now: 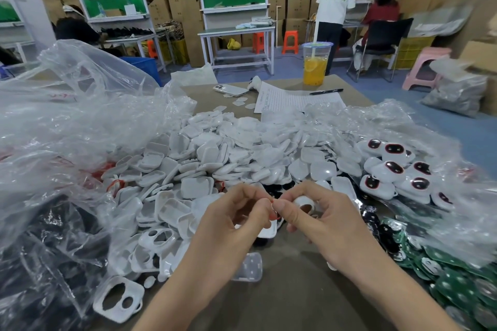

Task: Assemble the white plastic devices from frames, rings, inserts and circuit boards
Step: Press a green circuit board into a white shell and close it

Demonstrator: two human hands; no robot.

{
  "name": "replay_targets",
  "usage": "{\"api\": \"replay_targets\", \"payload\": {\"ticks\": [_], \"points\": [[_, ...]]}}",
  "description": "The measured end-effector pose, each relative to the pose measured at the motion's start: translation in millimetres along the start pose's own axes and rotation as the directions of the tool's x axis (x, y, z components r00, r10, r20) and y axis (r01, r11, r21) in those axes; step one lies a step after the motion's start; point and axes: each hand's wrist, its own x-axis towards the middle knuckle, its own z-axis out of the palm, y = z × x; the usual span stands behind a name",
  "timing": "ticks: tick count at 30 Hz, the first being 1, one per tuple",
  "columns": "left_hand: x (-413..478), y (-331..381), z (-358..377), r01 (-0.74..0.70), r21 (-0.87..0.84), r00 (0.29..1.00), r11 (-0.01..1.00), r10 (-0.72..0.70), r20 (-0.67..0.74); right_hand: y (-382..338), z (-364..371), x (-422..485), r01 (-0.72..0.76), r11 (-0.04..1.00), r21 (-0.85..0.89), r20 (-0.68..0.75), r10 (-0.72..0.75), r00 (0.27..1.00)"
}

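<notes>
Left hand (236,212): one, near centre, pinching one red ring (274,209).
Right hand (317,215): one, curled round one white frame (302,201), thumb at the ring.
White parts (215,158): pile, uncountable, centre and left.
Devices (395,169): at least seven, right.
Boards (457,285): green heap, near right.
Cup (314,67): one, far.

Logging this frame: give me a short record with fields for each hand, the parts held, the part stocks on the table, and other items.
left hand: pinches a thin red ring at its fingertips
right hand: holds a white frame, thumb at the same ring
white parts pile: loose, across the middle of the table
assembled devices: heap with dark, red-rimmed windows, on the right
circuit boards: green, near right
far end: cup of orange drink, pen, paper, phone
</notes>
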Motion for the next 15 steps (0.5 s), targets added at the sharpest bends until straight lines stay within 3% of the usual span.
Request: {"api": "replay_targets", "payload": {"ticks": [10, 12, 15], "points": [[-2.8, 0.8, 3.5, 0.01, 0.02, 0.999, 1.0, -0.009, -0.049, -0.4, -1.3, 1.1, -0.045, 0.998, 0.045, 0.076, 0.042, 0.996], [-3.3, 1.6, 4.1, -0.024, 0.016, 0.996, 1.0, 0.025, -0.086, -0.4, -3.0, 3.3, -0.074, 0.995, 0.069, 0.056, 0.07, 0.996], [-3.9, 3.7, 4.8, -0.128, 0.138, 0.991, 0.982, 0.133, -0.031, -1.2, -6.7, 5.7, -0.127, 0.985, 0.118, 0.054, 0.121, 0.991]]}}
